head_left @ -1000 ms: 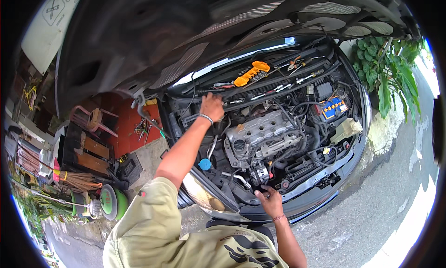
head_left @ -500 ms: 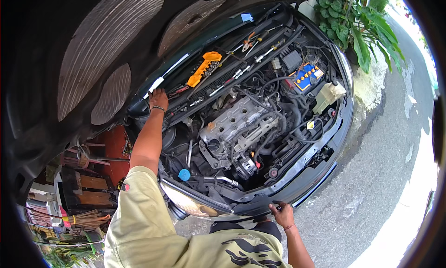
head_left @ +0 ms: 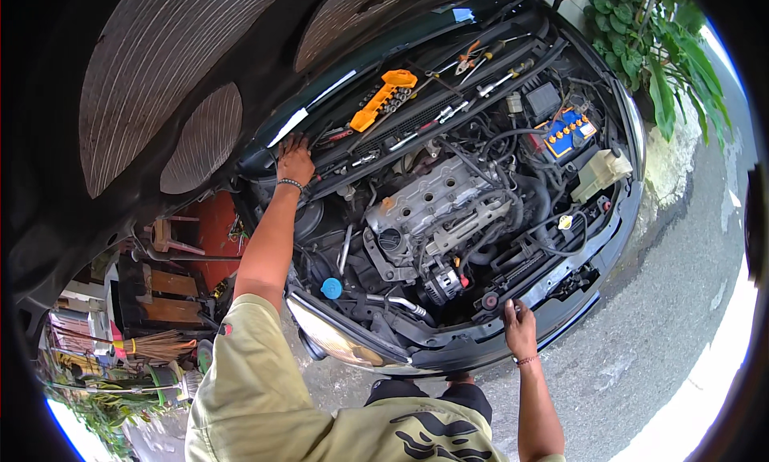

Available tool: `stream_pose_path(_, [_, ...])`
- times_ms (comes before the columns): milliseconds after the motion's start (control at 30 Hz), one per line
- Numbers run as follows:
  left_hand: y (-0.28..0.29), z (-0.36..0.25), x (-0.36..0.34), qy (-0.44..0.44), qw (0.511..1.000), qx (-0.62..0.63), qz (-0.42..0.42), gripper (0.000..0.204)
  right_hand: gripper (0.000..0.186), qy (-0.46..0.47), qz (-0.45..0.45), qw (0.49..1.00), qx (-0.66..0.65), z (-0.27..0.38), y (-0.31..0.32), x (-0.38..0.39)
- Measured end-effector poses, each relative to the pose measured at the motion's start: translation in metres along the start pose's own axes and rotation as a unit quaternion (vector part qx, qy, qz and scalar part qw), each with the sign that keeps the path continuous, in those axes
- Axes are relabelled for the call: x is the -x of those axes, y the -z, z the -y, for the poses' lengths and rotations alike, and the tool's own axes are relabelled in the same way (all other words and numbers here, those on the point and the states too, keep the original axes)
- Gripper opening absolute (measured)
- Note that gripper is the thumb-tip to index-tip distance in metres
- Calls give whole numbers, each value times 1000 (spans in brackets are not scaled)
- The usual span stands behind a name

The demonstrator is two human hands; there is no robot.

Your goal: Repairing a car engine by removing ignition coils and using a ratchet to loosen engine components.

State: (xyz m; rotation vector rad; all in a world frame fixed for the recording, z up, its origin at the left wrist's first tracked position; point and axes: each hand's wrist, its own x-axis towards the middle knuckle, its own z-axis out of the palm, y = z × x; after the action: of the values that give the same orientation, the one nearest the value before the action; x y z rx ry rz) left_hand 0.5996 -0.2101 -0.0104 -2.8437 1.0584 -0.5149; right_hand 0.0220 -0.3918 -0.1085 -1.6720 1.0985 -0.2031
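Observation:
My left hand point(head_left: 295, 159) is stretched to the cowl point(head_left: 324, 174) at the base of the windscreen, palm down with fingers apart, left of an orange socket tray point(head_left: 372, 108). My right hand point(head_left: 521, 330) has curled fingers at the front rail point(head_left: 577, 262), near a small reddish round cap point(head_left: 490, 300); whether it grips something small is unclear. Between them lies the exposed engine point(head_left: 424, 206). Screwdrivers and pliers point(head_left: 469, 59) and ratchets point(head_left: 501, 84) lie along the cowl. A blue-topped battery point(head_left: 569, 130) and a blue cap point(head_left: 331, 287) sit in the bay.
The raised hood point(head_left: 120, 214) hangs over the upper left. A plastic chair point(head_left: 172, 234), broom point(head_left: 156, 344) and red tiled floor point(head_left: 204, 230) are at left. Leafy plants point(head_left: 657, 70) stand at upper right, beside the grey road point(head_left: 657, 326).
My left hand has moved back and left to the windscreen base. My right hand has shifted rightward, then up onto the front rail. The view has turned, showing more of the hood's underside.

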Motion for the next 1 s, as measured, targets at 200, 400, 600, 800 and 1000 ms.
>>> stream_pose_path(200, [33, -37, 25, -47, 975, 168, -136, 49, 47, 96, 54, 989, -101, 98, -28, -65])
stream_pose_path(400, [70, -126, 163, -7, 918, 391, -63, 29, 51, 271, -28, 961, 48, 205, -57, -168])
stream_pose_path(600, [79, -177, 362, 125, 871, 474, 43, 27, 17, 415, 3, 909, 36, 275, -116, -280])
stream_pose_path(800, [82, -191, 443, 228, 856, 459, 74, 28, 14, 441, -6, 857, 266, 266, -150, -346])
stream_pose_path(1000, [64, -197, 406, 148, 878, 453, 44, 28, 21, 595, -145, 742, 273, 260, -120, -345])
